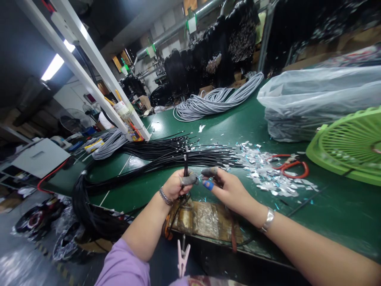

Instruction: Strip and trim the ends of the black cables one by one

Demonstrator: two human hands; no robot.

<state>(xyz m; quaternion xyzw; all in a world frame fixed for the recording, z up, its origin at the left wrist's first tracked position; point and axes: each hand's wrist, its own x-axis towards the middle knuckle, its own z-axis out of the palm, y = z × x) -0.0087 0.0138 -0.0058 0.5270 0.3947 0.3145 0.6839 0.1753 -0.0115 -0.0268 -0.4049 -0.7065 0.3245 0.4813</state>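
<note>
My left hand [180, 184] is closed round a black cable [186, 161], with a grey cover on a finger. The cable's stripped end, with thin wires, points right from the grip. Just right of it, my right hand [224, 184] pinches at the fine wires; grey and blue covers sit on its fingers, and what lies between the fingertips is too small to make out. Behind both hands, a bundle of black cables [154, 163] lies along the table, its cut ends toward the right. Foil scraps [262, 172] are heaped beyond my right hand.
Red-handled scissors [294, 169] lie by the scraps. A green fan [351, 147] and a plastic-wrapped stack [318, 103] stand at right. Grey cable coils [217, 99] rest at the back of the green table [229, 125]. A taped board [208, 218] sits at the front edge.
</note>
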